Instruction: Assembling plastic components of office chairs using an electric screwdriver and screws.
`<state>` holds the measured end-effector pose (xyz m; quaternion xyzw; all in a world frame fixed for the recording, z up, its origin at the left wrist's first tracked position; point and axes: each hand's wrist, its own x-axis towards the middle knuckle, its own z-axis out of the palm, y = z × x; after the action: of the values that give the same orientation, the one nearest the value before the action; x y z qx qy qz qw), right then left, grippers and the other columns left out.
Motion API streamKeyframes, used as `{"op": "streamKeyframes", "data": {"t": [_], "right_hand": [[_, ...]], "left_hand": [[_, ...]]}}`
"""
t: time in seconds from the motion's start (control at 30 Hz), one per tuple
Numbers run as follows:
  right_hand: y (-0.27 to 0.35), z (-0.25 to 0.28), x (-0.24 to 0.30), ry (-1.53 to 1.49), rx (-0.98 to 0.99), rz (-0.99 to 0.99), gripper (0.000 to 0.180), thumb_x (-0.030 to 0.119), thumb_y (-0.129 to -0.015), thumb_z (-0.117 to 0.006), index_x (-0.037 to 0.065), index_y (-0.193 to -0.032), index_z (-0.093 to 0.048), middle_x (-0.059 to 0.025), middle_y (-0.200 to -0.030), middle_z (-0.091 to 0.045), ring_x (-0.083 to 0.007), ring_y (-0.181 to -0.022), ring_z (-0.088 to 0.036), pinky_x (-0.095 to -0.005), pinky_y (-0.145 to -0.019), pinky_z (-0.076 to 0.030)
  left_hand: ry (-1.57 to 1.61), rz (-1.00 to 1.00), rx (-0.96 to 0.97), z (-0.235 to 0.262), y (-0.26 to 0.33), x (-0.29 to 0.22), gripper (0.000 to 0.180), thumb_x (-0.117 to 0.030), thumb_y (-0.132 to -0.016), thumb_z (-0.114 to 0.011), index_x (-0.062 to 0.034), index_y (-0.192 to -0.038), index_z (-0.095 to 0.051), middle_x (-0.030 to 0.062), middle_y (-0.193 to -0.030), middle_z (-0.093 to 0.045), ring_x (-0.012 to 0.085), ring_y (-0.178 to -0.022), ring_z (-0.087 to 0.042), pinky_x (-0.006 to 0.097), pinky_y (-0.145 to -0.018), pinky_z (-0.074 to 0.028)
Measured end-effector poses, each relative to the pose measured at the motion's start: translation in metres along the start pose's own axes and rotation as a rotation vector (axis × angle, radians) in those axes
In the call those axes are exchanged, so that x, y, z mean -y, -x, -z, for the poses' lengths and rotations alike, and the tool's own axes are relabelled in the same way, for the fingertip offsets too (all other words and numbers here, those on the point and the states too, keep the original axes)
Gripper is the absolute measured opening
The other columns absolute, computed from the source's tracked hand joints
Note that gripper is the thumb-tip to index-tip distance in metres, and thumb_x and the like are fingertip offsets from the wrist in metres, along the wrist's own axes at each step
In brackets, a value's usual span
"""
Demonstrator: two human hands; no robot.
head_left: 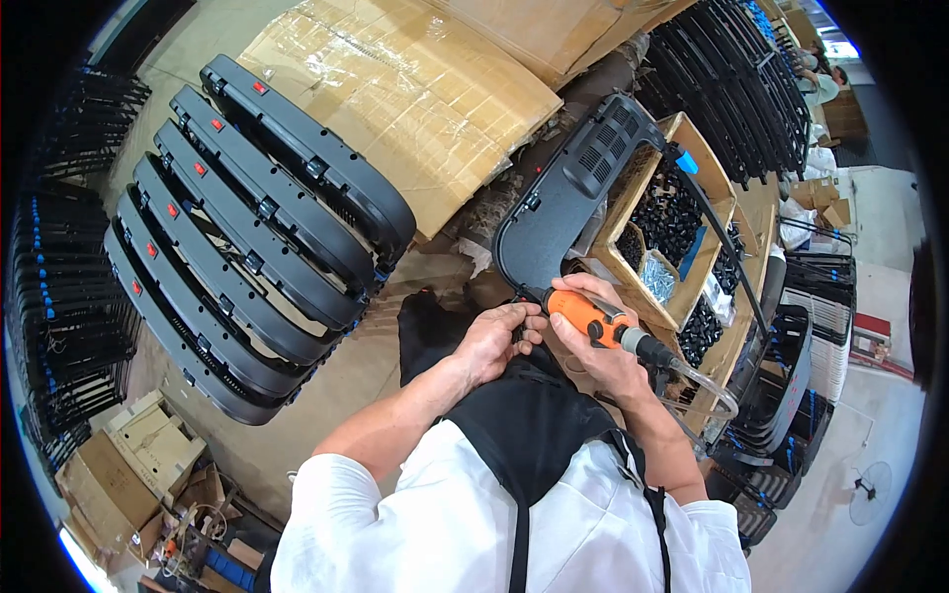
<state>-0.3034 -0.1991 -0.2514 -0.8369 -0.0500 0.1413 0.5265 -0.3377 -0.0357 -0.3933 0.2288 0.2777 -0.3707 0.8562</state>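
Note:
My right hand (607,358) is wrapped round an orange air screwdriver (585,312), with a hose running from its rear end. The driver's front end points left, at the near end of a black plastic casing (554,219). This casing lies lengthwise in front of me, with a vented raised part at its far end. My left hand (494,341) is closed in a pinch at the casing's near edge, next to the driver's tip. What its fingers hold is hidden; a small dark part shows between them.
Right of the casing, a wooden compartment box (605,259) holds black plastic parts (670,210) and silver screws (656,278). Several similar black casings (297,168) with red switches stand in a row at left. Flattened cardboard (415,99) lies ahead. Black frames (727,89) are stacked at far right.

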Motion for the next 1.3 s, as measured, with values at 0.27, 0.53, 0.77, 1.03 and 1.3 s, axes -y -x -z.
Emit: {"op": "streamKeyframes", "data": {"t": [0.27, 0.53, 0.77, 1.03, 1.3], "right_hand": [[-0.016, 0.001, -0.001, 0.025, 0.087, -0.037, 0.034, 0.006, -0.091, -0.078, 0.005, -0.123, -0.068, -0.0107, -0.130, -0.072, -0.0184, -0.112, -0.070, -0.0342, -0.100, -0.056], [-0.029, -0.006, 0.023, 0.249, 0.143, 0.065, 0.047, 0.009, -0.086, -0.081, 0.004, -0.130, -0.066, -0.0102, -0.124, -0.073, -0.0202, -0.113, -0.071, -0.0338, -0.103, -0.055], [-0.028, -0.005, 0.022, 0.249, 0.166, 0.073, 0.046, 0.006, -0.087, -0.080, 0.004, -0.131, -0.065, -0.0090, -0.126, -0.072, -0.0188, -0.115, -0.070, -0.0337, -0.104, -0.054], [-0.025, -0.011, 0.022, 0.242, 0.155, 0.048, 0.047, 0.005, -0.088, -0.080, 0.003, -0.132, -0.063, -0.0097, -0.126, -0.072, -0.0187, -0.115, -0.070, -0.0340, -0.103, -0.054], [-0.041, -0.012, 0.020, 0.300, 0.224, 0.041, 0.040, 0.004, -0.087, -0.079, 0.003, -0.125, -0.066, -0.0104, -0.123, -0.074, -0.0184, -0.108, -0.072, -0.0332, -0.098, -0.057]], "left_hand": [[-0.072, 0.021, 0.052, 0.002, 0.006, -0.001, 0.026, -0.023, -0.115, -0.047, -0.0039, -0.120, -0.065, 0.0050, -0.098, -0.071, 0.0146, -0.078, -0.064, 0.029, -0.067, -0.052], [-0.379, -0.284, -0.141, 0.008, 0.011, -0.002, 0.027, -0.017, -0.114, -0.046, -0.0037, -0.129, -0.064, -0.0005, -0.085, -0.061, 0.0073, -0.068, -0.052, 0.023, -0.062, -0.045], [-0.705, -0.429, -0.166, 0.000, 0.021, -0.005, 0.041, -0.015, -0.112, -0.047, 0.0009, -0.150, -0.052, 0.0002, -0.086, -0.056, 0.0089, -0.080, -0.051, 0.025, -0.075, -0.047], [-0.539, -0.361, -0.060, 0.000, 0.019, -0.009, 0.043, -0.013, -0.112, -0.048, 0.0011, -0.153, -0.049, -0.0014, -0.086, -0.053, 0.0076, -0.077, -0.048, 0.024, -0.072, -0.045], [-0.285, -0.271, -0.162, 0.009, 0.025, -0.010, 0.028, -0.018, -0.115, -0.046, -0.0021, -0.134, -0.058, -0.0007, -0.089, -0.058, 0.0085, -0.073, -0.049, 0.024, -0.067, -0.044]]}}
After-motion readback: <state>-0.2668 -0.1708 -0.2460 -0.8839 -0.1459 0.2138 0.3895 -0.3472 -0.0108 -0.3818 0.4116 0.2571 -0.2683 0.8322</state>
